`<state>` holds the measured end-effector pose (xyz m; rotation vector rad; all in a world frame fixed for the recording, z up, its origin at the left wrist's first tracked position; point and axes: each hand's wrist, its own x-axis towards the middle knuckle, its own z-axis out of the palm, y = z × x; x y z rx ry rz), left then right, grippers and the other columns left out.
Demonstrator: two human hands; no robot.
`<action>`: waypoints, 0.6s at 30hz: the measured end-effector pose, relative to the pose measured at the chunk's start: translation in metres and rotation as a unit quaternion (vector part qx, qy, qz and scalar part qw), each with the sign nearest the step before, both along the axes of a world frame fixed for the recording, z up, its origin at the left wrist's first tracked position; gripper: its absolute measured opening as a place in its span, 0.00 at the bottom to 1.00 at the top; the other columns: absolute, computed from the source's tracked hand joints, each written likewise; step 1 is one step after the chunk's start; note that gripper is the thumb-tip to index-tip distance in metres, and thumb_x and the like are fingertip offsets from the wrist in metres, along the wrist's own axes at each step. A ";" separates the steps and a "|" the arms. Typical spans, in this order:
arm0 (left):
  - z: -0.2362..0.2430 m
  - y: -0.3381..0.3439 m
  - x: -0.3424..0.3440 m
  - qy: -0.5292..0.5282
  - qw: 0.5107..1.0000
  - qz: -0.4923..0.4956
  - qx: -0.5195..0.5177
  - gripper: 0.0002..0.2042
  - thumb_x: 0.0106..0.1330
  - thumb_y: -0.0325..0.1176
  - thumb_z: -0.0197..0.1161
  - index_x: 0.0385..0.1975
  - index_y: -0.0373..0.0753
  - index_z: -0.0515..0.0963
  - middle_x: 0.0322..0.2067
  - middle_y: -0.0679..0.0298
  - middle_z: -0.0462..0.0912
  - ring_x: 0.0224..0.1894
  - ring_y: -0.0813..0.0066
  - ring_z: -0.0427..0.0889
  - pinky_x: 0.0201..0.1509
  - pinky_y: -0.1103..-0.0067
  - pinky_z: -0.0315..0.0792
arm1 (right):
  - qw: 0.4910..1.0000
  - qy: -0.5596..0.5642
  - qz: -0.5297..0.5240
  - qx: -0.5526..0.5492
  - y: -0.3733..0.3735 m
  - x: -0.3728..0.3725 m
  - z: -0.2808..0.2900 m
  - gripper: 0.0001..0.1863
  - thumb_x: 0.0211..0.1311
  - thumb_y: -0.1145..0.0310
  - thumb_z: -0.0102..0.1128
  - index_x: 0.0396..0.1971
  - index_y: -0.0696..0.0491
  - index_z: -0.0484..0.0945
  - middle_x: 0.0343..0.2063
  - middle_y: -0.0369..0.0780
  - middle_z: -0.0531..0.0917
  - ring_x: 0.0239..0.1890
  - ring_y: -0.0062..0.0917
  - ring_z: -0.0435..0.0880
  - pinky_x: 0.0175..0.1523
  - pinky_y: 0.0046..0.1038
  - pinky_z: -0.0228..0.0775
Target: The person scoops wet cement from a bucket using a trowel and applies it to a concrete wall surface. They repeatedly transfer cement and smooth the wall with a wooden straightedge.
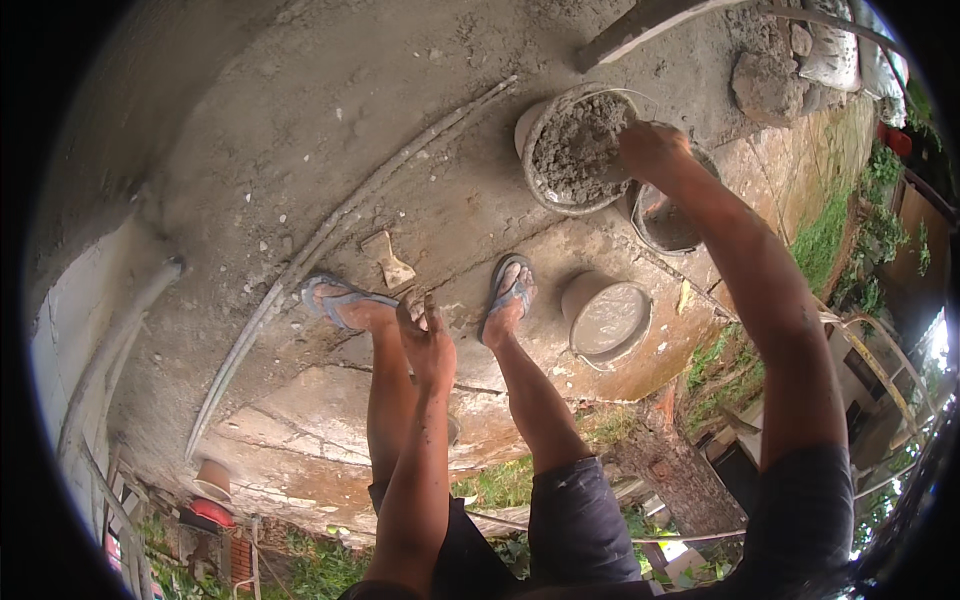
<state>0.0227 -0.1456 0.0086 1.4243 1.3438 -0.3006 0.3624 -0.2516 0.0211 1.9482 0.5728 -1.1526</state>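
My right hand point(655, 150) is at the right rim of a bucket point(527, 125) filled with lumpy grey mortar point(580, 145). Its fingers are curled closed; whatever they grip is hidden behind the hand. The bucket's thin wire handle point(640, 92) arcs over the far rim. Partly under my right forearm stands a second bucket point(668, 222) with grey, wet-looking contents. In front of my body hangs my left hand point(428, 345), apart from everything, its fingers loosely extended with nothing visible in them. Beyond it, a small pale flat piece point(388, 260) lies on the ground.
A third bucket point(610, 318) with greyish liquid stands right of my sandalled feet. A long pole or pipe point(335, 225) lies across the ground on the left. At the far side are a wooden beam point(650, 30), a rough lump point(768, 88) and sacks point(832, 50).
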 end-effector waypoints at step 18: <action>-0.015 -0.048 -0.050 -0.025 0.986 0.135 0.098 0.11 0.68 0.32 0.48 0.44 0.33 0.71 0.37 0.56 0.77 0.38 0.68 0.73 0.45 0.74 0.67 | 0.846 0.146 0.276 0.432 -0.121 -0.019 -0.028 0.19 0.61 0.62 0.48 0.52 0.47 0.74 0.43 0.41 0.80 0.43 0.29 0.79 0.48 0.37 0.71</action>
